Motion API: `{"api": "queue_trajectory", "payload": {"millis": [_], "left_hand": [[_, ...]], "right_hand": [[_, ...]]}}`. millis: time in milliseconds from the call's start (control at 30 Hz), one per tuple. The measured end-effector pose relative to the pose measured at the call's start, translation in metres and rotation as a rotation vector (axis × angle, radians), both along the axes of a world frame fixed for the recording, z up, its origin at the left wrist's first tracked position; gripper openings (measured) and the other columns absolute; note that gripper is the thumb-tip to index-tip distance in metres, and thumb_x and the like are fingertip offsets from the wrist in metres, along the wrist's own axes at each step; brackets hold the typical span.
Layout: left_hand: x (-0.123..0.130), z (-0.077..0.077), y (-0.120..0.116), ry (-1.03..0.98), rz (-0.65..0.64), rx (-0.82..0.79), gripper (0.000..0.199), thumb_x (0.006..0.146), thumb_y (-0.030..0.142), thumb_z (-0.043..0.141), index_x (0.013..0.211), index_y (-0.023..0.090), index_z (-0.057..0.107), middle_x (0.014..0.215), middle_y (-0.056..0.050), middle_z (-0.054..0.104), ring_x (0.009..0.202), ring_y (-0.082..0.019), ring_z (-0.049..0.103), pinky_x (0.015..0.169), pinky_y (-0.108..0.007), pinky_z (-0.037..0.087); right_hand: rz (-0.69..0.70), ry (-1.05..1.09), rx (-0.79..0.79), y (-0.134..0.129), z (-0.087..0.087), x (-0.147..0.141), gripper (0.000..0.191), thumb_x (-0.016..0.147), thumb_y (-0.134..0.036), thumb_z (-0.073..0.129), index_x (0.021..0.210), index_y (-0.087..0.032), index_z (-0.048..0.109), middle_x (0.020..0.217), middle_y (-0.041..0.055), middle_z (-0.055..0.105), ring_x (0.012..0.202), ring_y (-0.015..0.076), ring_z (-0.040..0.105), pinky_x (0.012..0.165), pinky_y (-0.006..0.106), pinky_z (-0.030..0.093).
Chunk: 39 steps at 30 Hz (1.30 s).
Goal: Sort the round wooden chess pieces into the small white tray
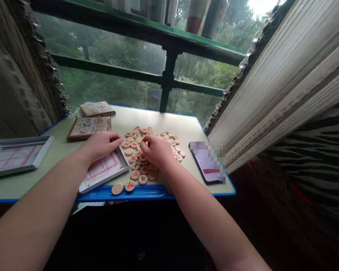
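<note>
Round wooden xiangqi pieces [133,144], marked with red or dark characters, lie in a loose heap mid-table, some stacked. My right hand [159,150] reaches over the heap, its fingers curled into a pinch at the pieces; what sits between the fingertips is hidden. My left hand [101,145] is held over a shallow white box tray [107,169] with a red grid printed inside. Its fingers stretch toward the heap's left edge, thumb and forefinger slightly apart, holding nothing visible. Two pieces [130,185] lie apart from the heap, at the blue groove along the near edge.
A second shallow tray [19,154] with red lines lies at the far left. Two flat brown boxes [89,127] with dark writing rest at the back left. A phone [206,162] lies at the right. Curtains [271,75] and a window frame [167,75] border the table [175,120].
</note>
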<state>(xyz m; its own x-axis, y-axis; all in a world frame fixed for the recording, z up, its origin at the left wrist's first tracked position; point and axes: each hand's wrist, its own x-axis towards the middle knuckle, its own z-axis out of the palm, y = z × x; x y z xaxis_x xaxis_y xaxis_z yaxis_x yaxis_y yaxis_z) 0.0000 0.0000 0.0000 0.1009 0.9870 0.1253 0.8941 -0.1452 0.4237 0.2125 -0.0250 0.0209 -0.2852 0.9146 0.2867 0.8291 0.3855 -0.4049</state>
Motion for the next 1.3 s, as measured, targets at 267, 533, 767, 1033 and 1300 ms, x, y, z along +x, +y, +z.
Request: {"api": "queue_trajectory", "payload": {"millis": [267, 533, 767, 1033, 1300], "left_hand": [[0.0027, 0.0003, 0.0001, -0.009, 0.019, 0.02, 0.041, 0.074, 0.052, 0.046, 0.083, 0.02, 0.071, 0.08, -0.004, 0.071, 0.078, -0.023, 0.061, 0.068, -0.028, 0.042], [0.0023, 0.0003, -0.0006, -0.01, 0.009, 0.032, 0.041, 0.075, 0.051, 0.046, 0.083, 0.02, 0.071, 0.079, -0.003, 0.071, 0.077, -0.022, 0.062, 0.067, -0.028, 0.042], [0.0023, 0.0014, -0.0005, -0.023, 0.006, 0.016, 0.041, 0.074, 0.051, 0.046, 0.083, 0.02, 0.071, 0.081, -0.003, 0.072, 0.078, -0.022, 0.062, 0.068, -0.028, 0.043], [0.0019, 0.0004, -0.0006, -0.023, 0.009, 0.023, 0.04, 0.074, 0.051, 0.046, 0.082, 0.02, 0.07, 0.08, -0.003, 0.071, 0.078, -0.022, 0.061, 0.068, -0.029, 0.043], [0.0037, 0.0051, -0.002, -0.085, 0.003, 0.022, 0.033, 0.067, 0.039, 0.047, 0.082, 0.021, 0.069, 0.082, -0.001, 0.071, 0.08, -0.021, 0.062, 0.072, -0.028, 0.045]], "right_hand": [[-0.03, 0.004, 0.014, 0.0053, 0.0024, 0.0046, 0.026, 0.084, -0.033, 0.044, 0.083, -0.024, 0.069, 0.078, 0.0014, 0.068, 0.073, 0.0161, 0.057, 0.06, 0.025, 0.036], [-0.004, 0.019, -0.006, 0.0048, 0.0037, 0.004, 0.028, 0.084, -0.033, 0.043, 0.085, -0.023, 0.07, 0.082, 0.002, 0.069, 0.075, 0.0165, 0.058, 0.062, 0.026, 0.038], [0.017, -0.011, 0.03, 0.0046, 0.0025, 0.0032, 0.027, 0.083, -0.033, 0.043, 0.082, -0.023, 0.069, 0.079, 0.0018, 0.068, 0.074, 0.0169, 0.057, 0.061, 0.027, 0.037], [0.024, -0.029, 0.013, 0.0036, 0.0031, 0.0017, 0.027, 0.084, -0.033, 0.043, 0.084, -0.024, 0.069, 0.081, 0.0021, 0.069, 0.075, 0.0176, 0.058, 0.061, 0.027, 0.036], [0.023, -0.022, 0.012, 0.0053, 0.0025, 0.0025, 0.027, 0.082, -0.032, 0.044, 0.084, -0.022, 0.069, 0.079, 0.0026, 0.068, 0.073, 0.0169, 0.057, 0.059, 0.026, 0.034]]}}
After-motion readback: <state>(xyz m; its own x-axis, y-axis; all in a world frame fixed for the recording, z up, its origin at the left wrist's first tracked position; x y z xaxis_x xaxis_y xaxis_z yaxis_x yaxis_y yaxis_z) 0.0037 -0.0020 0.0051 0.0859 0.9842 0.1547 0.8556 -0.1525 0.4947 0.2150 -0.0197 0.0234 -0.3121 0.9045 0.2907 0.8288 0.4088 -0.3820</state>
